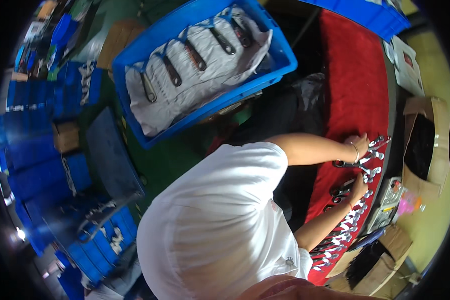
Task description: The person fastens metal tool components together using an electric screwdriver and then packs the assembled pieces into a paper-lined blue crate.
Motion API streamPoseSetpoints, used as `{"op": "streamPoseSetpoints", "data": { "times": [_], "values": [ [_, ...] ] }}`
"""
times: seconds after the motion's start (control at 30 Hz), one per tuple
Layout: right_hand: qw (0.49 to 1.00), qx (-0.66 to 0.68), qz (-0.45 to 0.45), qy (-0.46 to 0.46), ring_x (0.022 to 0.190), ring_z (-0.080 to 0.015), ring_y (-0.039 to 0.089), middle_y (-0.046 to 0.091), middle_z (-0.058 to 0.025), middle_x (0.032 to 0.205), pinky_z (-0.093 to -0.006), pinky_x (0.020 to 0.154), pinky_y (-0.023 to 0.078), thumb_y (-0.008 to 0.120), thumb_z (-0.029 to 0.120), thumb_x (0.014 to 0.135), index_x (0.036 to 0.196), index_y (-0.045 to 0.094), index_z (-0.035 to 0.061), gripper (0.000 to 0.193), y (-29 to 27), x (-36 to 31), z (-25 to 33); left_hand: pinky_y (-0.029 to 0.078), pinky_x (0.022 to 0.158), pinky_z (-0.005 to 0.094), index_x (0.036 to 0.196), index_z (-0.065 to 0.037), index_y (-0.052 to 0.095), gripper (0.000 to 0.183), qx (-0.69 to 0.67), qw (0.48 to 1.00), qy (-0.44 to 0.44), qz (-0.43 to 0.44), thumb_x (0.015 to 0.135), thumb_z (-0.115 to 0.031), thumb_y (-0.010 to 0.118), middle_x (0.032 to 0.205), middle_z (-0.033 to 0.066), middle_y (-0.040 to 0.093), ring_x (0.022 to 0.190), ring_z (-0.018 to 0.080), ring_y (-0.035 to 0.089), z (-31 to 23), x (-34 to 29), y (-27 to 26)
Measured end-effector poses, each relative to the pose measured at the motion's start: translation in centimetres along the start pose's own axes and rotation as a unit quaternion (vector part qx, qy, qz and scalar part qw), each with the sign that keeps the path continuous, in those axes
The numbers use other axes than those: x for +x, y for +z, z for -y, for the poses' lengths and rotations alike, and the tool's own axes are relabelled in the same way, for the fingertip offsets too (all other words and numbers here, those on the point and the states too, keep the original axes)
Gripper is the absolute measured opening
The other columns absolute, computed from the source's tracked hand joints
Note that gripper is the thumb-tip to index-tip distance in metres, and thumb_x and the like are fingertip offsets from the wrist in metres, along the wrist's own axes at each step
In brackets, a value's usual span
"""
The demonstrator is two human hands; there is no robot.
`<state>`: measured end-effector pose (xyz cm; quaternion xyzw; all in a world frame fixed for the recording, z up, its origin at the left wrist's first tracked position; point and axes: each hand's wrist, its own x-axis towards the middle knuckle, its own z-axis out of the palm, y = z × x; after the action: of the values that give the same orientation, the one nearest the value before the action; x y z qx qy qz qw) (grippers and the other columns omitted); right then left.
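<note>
- While the left hand (pixel 362 147) reaches over the upper end of the row, its fingers curl down beside several shiny wrench heads (pixel 378 142); whether they close on one, I cannot tell.
- The right hand (pixel 359 187) is just below it, apart from the left, with fingers bent near another bright head (pixel 375 173); its grip cannot be made out either.
- Between the hands, a dark handle (pixel 340 163) points away from the bright heads.
- The wrenches (pixel 355 218) lie side by side on a long red cloth (pixel 357 75), most of them in a tight row running down past the right forearm, which covers part of it.
- A bracelet (pixel 355 151) circles the left wrist; both arms come out of a white shirt (pixel 210 215).
- Well apart from the hands, at the upper middle, stands a blue crate (pixel 285 50); five more wrenches, one of them (pixel 170 70) dark, lie spaced out on a white sheet (pixel 215 70) inside.
- Beyond the cloth, on the right, are an open carton (pixel 442 135), a pink item (pixel 410 202) too blurred to name, and a second carton (pixel 397 242) lower down.
- At the left, blue bins (pixel 35 150) stand around a small brown box (pixel 66 137).
</note>
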<state>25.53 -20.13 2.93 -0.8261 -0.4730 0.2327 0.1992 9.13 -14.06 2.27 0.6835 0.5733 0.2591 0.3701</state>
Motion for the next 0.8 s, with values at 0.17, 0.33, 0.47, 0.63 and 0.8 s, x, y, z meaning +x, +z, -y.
{"op": "streamPoseSetpoints", "data": {
  "times": [0.17,0.33,0.47,0.63,0.8],
  "values": [
    [0.946,0.303,0.008,0.116,0.047,-0.0114,0.046,0.051,-0.0021,0.06,-0.0228,0.044,0.038,0.062,0.024,0.084,0.073,0.054,0.0044,0.024,-3.3,-2.7,-0.8,0.054,0.071,0.0367,0.103,0.003,0.054,0.032,0.081,0.996,0.007,-0.023,0.073,-0.007,0.062,0.106,0.0196,0.057,0.088,0.0295,0.065,-1.7,0.5,0.1],
    [0.894,0.438,0.016,0.095,0.046,-0.0101,0.042,0.049,-0.0007,0.058,-0.0229,0.043,0.035,0.063,0.028,0.083,0.074,0.053,0.005,0.026,-4.4,-4.3,-0.1,0.054,0.073,0.0369,0.092,-0.003,0.066,0.019,0.06,0.998,0.01,0.006,0.08,-0.009,0.054,0.094,0.0142,0.067,0.087,0.0266,0.066,-2.8,0.8,-1.2],
    [0.951,0.308,0.005,0.038,0.054,-0.0159,0.05,0.05,-0.0071,0.069,-0.0273,0.044,0.041,0.061,0.029,0.085,0.076,0.052,0.0009,0.03,-2.3,-4.4,-1.7,0.054,0.073,0.0356,0.087,-0.004,0.069,0.028,0.016,0.999,-0.03,0.038,0.063,-0.017,0.074,0.091,0.0148,0.067,0.086,0.0268,0.066,-2.8,0.3,-4.9],
    [0.92,0.391,-0.026,0.018,0.04,-0.014,0.043,0.04,-0.0021,0.053,-0.0291,0.036,0.036,0.057,0.022,0.088,0.075,0.047,0.0041,0.024,0.2,-3.7,-1.1,0.053,0.056,0.029,0.079,-0.006,0.069,0.023,-0.212,0.968,-0.082,0.109,0.062,-0.019,0.076,0.076,0.0067,0.068,0.062,0.0127,0.064,0.5,0.5,-7.7],
    [0.958,0.283,-0.038,-0.027,0.037,-0.013,0.043,0.041,0.0002,0.049,-0.027,0.038,0.039,0.065,0.032,0.083,0.065,0.046,0.0076,0.035,0.5,-2.2,-2.4,0.047,0.05,0.0231,0.097,-0.005,0.062,0.029,-0.323,0.938,-0.036,0.118,0.074,-0.016,0.073,0.077,0.0027,0.061,0.061,0.0082,0.056,2.4,-9.6,-22.3]
  ]
}}
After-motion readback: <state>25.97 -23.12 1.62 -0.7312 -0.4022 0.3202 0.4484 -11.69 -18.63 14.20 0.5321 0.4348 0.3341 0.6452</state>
